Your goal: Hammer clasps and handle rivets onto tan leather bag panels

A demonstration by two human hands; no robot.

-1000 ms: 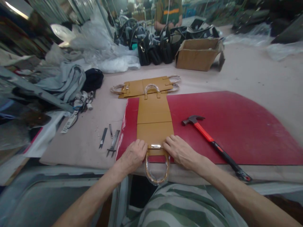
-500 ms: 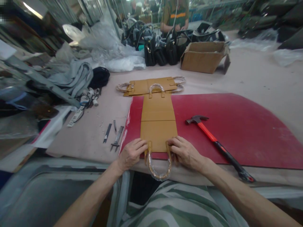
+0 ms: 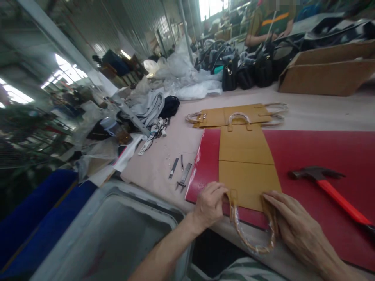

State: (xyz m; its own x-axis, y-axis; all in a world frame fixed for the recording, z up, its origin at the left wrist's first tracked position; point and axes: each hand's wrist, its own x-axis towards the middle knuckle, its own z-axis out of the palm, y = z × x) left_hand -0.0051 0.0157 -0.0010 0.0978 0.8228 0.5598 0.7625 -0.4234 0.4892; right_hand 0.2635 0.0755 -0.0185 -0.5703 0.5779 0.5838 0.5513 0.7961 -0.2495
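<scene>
A long tan bag panel [image 3: 247, 177] lies flat on a red mat, with a crease across its middle. Its near handle [image 3: 254, 246], wrapped in clear plastic, hangs over the table's front edge. My left hand [image 3: 210, 203] pinches the near left corner beside one handle tab. At the near right corner, my right hand [image 3: 297, 222] has its fingers closed on the panel by the other tab. The thumbs are mostly hidden. A second wrapped handle [image 3: 239, 116] stands at the far end, touching or overlapping a stack of tan panels [image 3: 212, 113].
Right of the panel, a claw hammer [image 3: 336, 193] rests on the red mat [image 3: 319, 152]. Small metal tools [image 3: 184, 175] lie to the left. Further back are black bags [image 3: 230, 76], a cardboard box [image 3: 325, 74] and plastic wrap. A grey bin [image 3: 140, 222] stands below left. A co-worker's hands show behind.
My view has swung left and tilted, so the table's contents sit further right in the picture. Both hands still hold the panel's near corners; the right hand's fingers look straighter.
</scene>
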